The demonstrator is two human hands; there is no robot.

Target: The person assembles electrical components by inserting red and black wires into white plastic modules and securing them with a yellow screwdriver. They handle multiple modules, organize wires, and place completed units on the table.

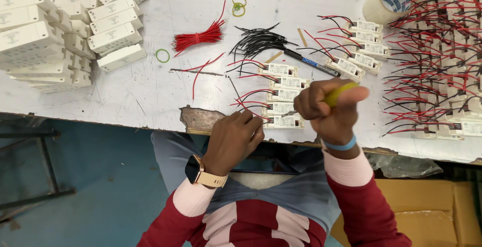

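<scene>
My right hand (329,107) is closed around a yellow-handled screwdriver (339,93), its tip pointing down at the nearest small white module (284,122). My left hand (236,136) rests at the table's front edge with its fingers touching that module and its red and black wires. This module is the closest one in a short column of white modules (281,83) with wires attached. A watch sits on my left wrist and a blue band on my right.
Stacks of white housings (55,31) stand at the far left. A bundle of red wires (198,38), loose black wires (258,41), green and yellow rubber bands (239,6), a pen (311,62), a tape roll (386,1) and many wired modules (442,51) lie around.
</scene>
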